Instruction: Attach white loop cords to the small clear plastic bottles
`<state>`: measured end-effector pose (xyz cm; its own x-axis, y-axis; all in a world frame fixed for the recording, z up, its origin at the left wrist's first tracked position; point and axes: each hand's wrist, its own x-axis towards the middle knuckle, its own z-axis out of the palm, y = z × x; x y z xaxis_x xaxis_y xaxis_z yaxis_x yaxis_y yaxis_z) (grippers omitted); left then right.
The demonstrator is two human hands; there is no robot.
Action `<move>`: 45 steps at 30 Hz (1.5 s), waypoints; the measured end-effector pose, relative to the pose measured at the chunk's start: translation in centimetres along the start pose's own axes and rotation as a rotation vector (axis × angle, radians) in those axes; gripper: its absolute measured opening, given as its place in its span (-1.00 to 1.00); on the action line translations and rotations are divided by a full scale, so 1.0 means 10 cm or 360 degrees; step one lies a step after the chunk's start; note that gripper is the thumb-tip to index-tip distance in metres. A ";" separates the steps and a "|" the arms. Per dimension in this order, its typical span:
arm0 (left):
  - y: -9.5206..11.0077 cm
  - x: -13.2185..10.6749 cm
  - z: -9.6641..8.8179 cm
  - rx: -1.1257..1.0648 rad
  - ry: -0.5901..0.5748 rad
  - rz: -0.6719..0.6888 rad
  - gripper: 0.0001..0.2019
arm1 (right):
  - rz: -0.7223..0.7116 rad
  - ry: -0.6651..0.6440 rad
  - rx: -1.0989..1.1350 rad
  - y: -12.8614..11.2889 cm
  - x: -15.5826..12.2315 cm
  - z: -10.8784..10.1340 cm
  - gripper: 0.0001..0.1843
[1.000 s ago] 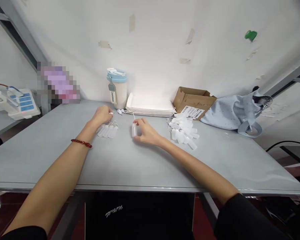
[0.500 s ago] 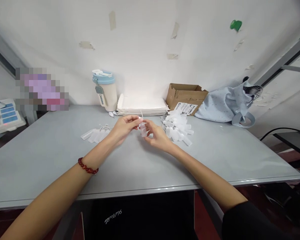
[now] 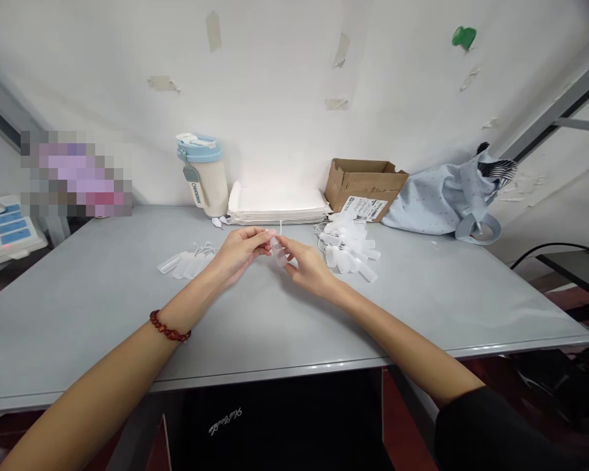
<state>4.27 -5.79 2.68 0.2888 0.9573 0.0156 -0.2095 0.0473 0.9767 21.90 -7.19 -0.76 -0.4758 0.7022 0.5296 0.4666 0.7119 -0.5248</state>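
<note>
Both hands meet over the middle of the grey table [image 3: 103, 314]. My right hand [image 3: 307, 265] grips a small clear plastic bottle [image 3: 276, 248], tilted, with a thin white string at its top. My left hand [image 3: 239, 250] pinches the bottle's upper end with thumb and fingers; a red bead bracelet [image 3: 169, 328] circles that wrist. A row of finished-looking clear bottles [image 3: 185, 264] lies to the left of my left hand. A looser pile of clear bottles with strings [image 3: 348, 248] lies just right of my right hand.
Along the wall stand a blue-lidded cup [image 3: 203, 173], a stack of white sheets [image 3: 277, 205], an open cardboard box [image 3: 363, 186] and a pale blue cloth bag [image 3: 446, 196]. A device with blue keys [image 3: 4, 226] sits far left. The table's front edge runs below my forearms.
My left hand left the row of bottles on the left and came to the bottle in my right hand. Both hands now hold it, tilted slightly more than before.
</note>
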 end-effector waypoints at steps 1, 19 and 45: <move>0.00 0.00 0.00 0.0017 0.0014 -0.0002 -0.77 | 0.0002 -0.0004 -0.0020 0.00 0.00 -0.01 -0.29; 0.07 -0.03 0.00 0.0209 -0.0009 -0.0057 -0.78 | 0.0098 -0.0093 -0.0227 -0.06 0.00 -0.03 -0.36; 0.10 -0.03 -0.04 0.0194 -0.0084 -0.0098 -0.79 | 0.0511 -0.0075 0.0685 -0.28 0.07 -0.20 -0.69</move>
<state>3.59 -5.91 3.52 0.3469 0.9372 -0.0368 -0.0759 0.0672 0.9948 21.74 -8.67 2.39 -0.3970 0.8765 0.2723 0.2508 0.3890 -0.8864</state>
